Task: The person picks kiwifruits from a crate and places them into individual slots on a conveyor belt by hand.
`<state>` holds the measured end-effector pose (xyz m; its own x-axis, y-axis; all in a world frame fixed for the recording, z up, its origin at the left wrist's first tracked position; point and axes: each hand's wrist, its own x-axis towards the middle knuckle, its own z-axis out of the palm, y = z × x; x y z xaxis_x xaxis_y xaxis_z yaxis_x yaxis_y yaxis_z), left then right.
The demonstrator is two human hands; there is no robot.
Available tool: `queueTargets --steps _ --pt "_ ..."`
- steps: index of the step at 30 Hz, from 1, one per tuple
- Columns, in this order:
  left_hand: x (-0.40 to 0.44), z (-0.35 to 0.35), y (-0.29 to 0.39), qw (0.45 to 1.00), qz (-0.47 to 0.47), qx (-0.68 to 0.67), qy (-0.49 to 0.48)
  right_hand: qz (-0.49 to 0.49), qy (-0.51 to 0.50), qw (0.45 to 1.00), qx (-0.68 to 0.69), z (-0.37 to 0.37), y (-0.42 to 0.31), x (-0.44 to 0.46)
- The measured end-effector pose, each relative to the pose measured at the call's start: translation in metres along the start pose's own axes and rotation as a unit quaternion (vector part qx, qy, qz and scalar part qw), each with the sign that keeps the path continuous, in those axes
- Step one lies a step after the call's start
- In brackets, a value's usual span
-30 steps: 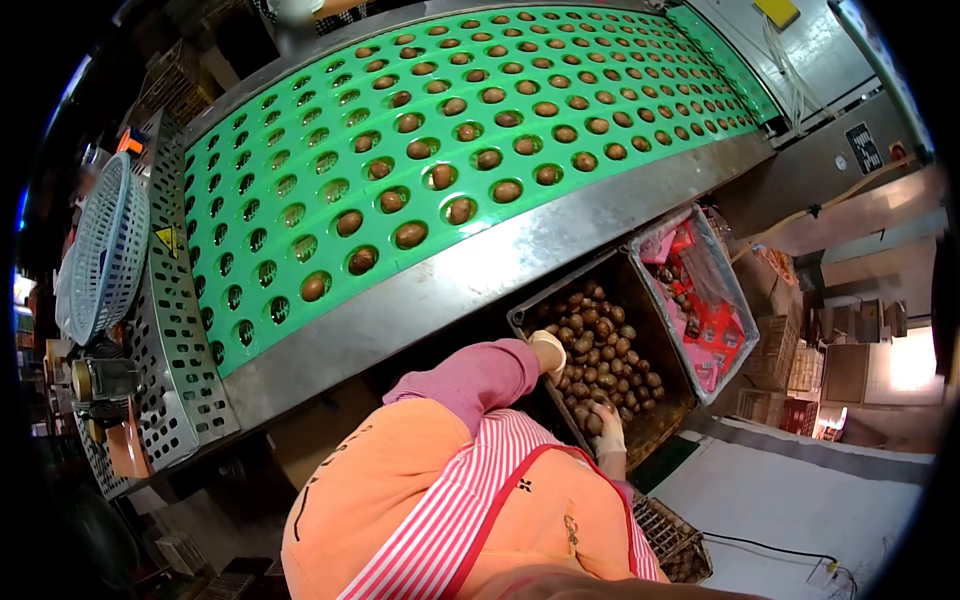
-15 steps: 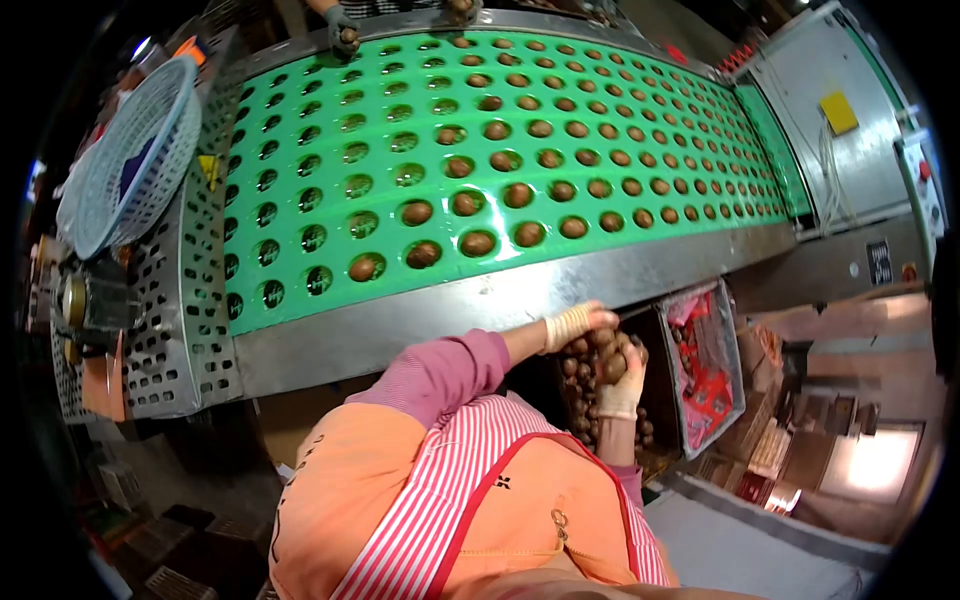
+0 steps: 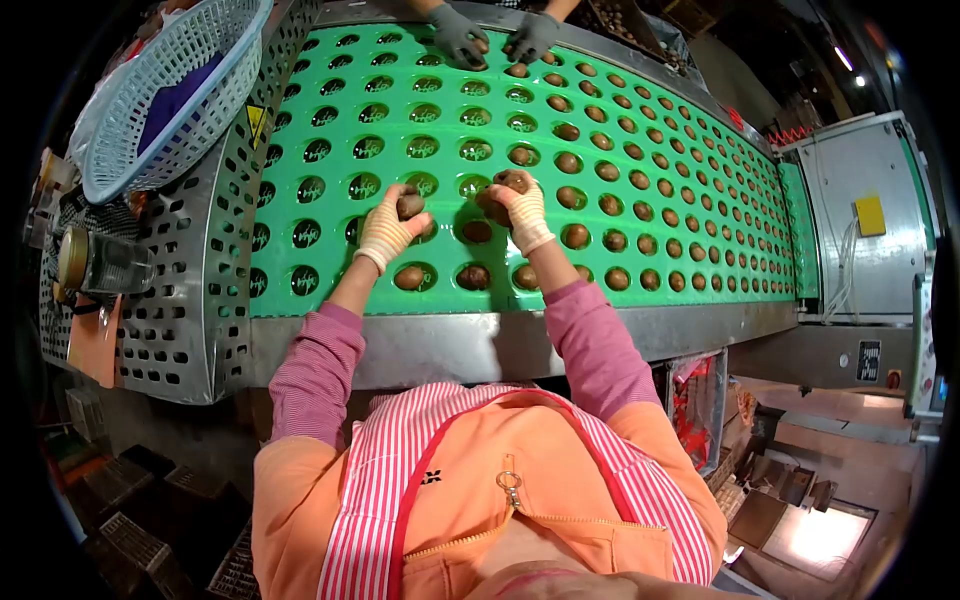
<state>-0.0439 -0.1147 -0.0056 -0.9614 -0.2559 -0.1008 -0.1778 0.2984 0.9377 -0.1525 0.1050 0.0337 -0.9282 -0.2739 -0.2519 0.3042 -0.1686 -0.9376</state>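
Observation:
My left hand (image 3: 390,228), in a pale striped glove with bare fingertips, is closed around a brown egg-shaped item (image 3: 410,206). To its right, my right hand (image 3: 519,207), gloved likewise, grips several brown egg-shaped items (image 3: 493,205); my fingers partly hide them. Both hands are over the green pocketed sheet (image 3: 335,255). Below them, single brown items (image 3: 409,277) sit in the near pockets. Most pockets to the right are filled, while those to the left show dark, bare bottoms.
Across the belt, another person's grey-gloved hands (image 3: 458,38) work at the far edge. A blue plastic basket (image 3: 170,52) rests on the perforated metal plate (image 3: 205,300) at left, near a lidded glass jar (image 3: 112,264). A metal rail (image 3: 420,350) runs along the near side.
Both hands have moved up and left from the box of brown items at the belt's lower right to above the pockets. My view has shifted. The other person's hands reach farther over the belt.

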Motion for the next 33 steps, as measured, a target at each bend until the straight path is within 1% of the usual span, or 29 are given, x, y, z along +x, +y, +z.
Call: queueTargets --steps 1,2,3,4,5,6,7,8,9,11,12,13,14,15,16,17,18,19,21,22,23,25,27,29,30,31,32,33 --pt "-0.001 -0.007 0.011 0.989 -0.032 0.142 -0.005 0.028 0.007 0.998 -0.048 0.007 -0.002 0.006" --pt "0.0 -0.011 0.009 0.983 -0.004 0.183 -0.014 -0.014 0.015 0.993 -0.118 -0.001 0.021 0.03" --pt "0.001 -0.01 0.007 0.974 0.025 0.222 -0.026 -0.017 0.013 0.993 -0.119 0.002 0.017 0.035" --pt "0.002 -0.009 0.016 0.963 0.026 0.268 -0.014 -0.019 0.01 0.992 -0.123 0.007 0.004 0.037" --pt "0.01 -0.013 0.024 0.964 0.034 0.265 -0.02 -0.02 0.008 0.992 -0.124 0.014 -0.01 0.038" --pt "0.018 -0.015 0.03 0.964 0.041 0.26 -0.028 -0.014 -0.017 0.991 -0.134 0.022 -0.024 0.043" --pt "0.028 -0.017 0.038 0.965 0.048 0.255 -0.037 -0.017 -0.059 0.986 -0.153 0.022 -0.022 0.063" --pt "0.039 -0.023 0.048 0.949 0.038 0.302 -0.081 0.016 -0.076 0.978 -0.193 0.022 -0.02 0.079" --pt "0.048 -0.023 0.049 0.946 0.035 0.312 -0.076 0.048 -0.093 0.967 -0.233 0.026 -0.024 0.086" --pt "0.066 -0.026 0.044 0.941 0.025 0.332 -0.065 0.057 -0.062 0.96 -0.267 0.027 -0.021 0.095" --pt "0.077 -0.023 0.021 0.952 0.075 0.297 0.013 0.062 -0.047 0.955 -0.285 0.025 -0.019 0.099" --pt "0.087 -0.029 0.026 0.979 0.036 0.199 0.009 0.083 -0.035 0.978 -0.188 0.023 -0.02 0.097" --pt "0.097 -0.037 0.032 0.995 -0.005 0.098 0.006 0.067 -0.006 0.979 -0.192 0.025 -0.021 0.099" --pt "0.108 -0.04 0.035 0.999 -0.047 -0.005 0.002 0.051 0.025 0.979 -0.198 0.028 -0.023 0.099" --pt "0.122 -0.028 0.019 0.998 0.04 0.012 0.037 0.047 0.017 0.987 -0.15 0.03 -0.023 0.099" --pt "0.137 -0.016 0.005 0.989 0.128 0.03 0.073 0.037 0.014 0.99 -0.139 0.029 -0.018 0.105" --pt "0.145 -0.013 0.004 0.962 0.169 0.208 0.04 0.035 -0.001 0.989 -0.144 0.034 -0.018 0.103" --pt "0.149 -0.01 0.0 0.942 0.175 0.286 -0.003 0.034 -0.019 0.988 -0.151 0.04 -0.021 0.098" --pt "0.155 -0.014 -0.006 0.935 0.2 0.281 0.081 0.023 -0.078 0.978 -0.192 0.052 -0.023 0.085" --pt "0.161 -0.031 -0.005 0.966 0.165 0.181 0.086 0.005 -0.126 0.969 -0.212 0.053 -0.015 0.081" --pt "0.16 -0.048 -0.005 0.971 0.177 0.111 0.114 -0.019 -0.135 0.928 -0.347 0.055 0.003 0.08" --pt "0.153 -0.07 -0.006 0.97 0.141 0.062 0.189 -0.029 -0.252 0.895 -0.368 0.093 0.008 0.044" --pt "0.146 -0.087 -0.008 0.97 0.137 0.016 0.198 -0.127 -0.352 0.798 -0.472 0.133 0.01 0.018" --pt "0.123 -0.101 0.006 0.972 0.116 0.04 0.199 -0.159 -0.347 0.717 -0.583 0.165 0.032 0.003" --pt "0.115 -0.102 0.004 0.964 0.147 0.051 0.214 -0.162 -0.351 0.693 -0.608 0.17 0.046 0.003" --pt "0.107 -0.104 0.0 0.969 0.13 0.048 0.204 -0.17 -0.351 0.668 -0.634 0.175 0.053 0.007" --pt "0.1 -0.104 -0.007 0.961 0.151 0.079 0.217 -0.172 -0.37 0.677 -0.613 0.18 0.04 0.008" --pt "0.088 -0.109 0.002 0.963 0.159 0.079 0.204 -0.173 -0.39 0.684 -0.592 0.182 0.027 0.009"
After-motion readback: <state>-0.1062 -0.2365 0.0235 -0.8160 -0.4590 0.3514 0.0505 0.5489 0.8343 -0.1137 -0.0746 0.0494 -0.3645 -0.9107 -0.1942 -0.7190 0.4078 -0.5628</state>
